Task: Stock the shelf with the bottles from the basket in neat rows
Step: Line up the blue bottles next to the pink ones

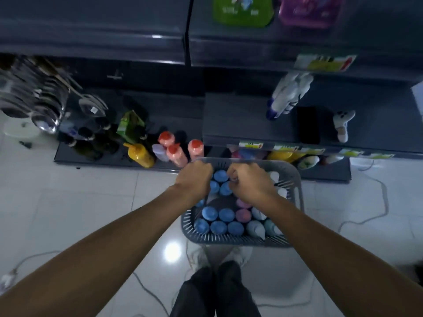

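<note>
Fingers (202, 167) of the left hand (194, 178) curl round the far rim of the grey basket (229, 240). The right hand (248, 183) is curled tight just beside it, over the blue-capped bottles (209, 213) packed upright inside. What it grips cannot be told. The basket is just before the low shelf (103, 157), where red-capped bottles (177, 154) stand.

Small shop, retail aisle. Dark metal shelving (247, 115) in tiers, with printed label strips (325, 62) along the shelf edges. Goods grouped by kind: red-capped bottles (174, 152), yellow squeeze bottle (139, 154), stacked steel bowls (29, 99), bright packaged items (242, 12) on top. White tiled floor (80, 202).
</note>
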{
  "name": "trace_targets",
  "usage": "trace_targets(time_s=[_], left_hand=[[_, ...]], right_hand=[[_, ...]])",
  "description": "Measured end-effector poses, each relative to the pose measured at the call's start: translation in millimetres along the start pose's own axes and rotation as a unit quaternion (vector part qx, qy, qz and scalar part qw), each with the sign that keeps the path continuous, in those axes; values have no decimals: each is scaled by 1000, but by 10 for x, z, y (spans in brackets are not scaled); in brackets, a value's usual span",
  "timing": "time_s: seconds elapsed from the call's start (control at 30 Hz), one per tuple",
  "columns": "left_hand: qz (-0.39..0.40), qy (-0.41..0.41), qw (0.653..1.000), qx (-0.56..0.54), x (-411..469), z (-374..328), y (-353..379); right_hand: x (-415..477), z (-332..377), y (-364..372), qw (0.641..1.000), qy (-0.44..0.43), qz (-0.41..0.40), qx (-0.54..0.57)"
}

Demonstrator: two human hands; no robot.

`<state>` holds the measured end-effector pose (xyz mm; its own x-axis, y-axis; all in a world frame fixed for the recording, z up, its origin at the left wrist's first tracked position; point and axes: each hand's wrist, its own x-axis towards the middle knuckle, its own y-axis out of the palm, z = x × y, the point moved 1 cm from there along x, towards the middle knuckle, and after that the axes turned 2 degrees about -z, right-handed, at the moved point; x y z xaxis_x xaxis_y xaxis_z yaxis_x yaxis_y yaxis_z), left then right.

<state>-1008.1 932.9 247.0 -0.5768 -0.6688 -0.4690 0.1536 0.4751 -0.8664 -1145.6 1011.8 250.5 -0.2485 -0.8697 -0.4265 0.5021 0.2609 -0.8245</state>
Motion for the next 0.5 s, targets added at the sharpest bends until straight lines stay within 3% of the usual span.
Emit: trace_targets(time_s=[0.27, 0.5], left_hand=[[59, -9, 996, 68, 652, 162, 731], [85, -3, 986, 146, 907, 289, 1013]], right_hand=[[371, -219, 1050, 999, -19, -4, -40], [651, -233, 1365, 997, -69, -13, -30]])
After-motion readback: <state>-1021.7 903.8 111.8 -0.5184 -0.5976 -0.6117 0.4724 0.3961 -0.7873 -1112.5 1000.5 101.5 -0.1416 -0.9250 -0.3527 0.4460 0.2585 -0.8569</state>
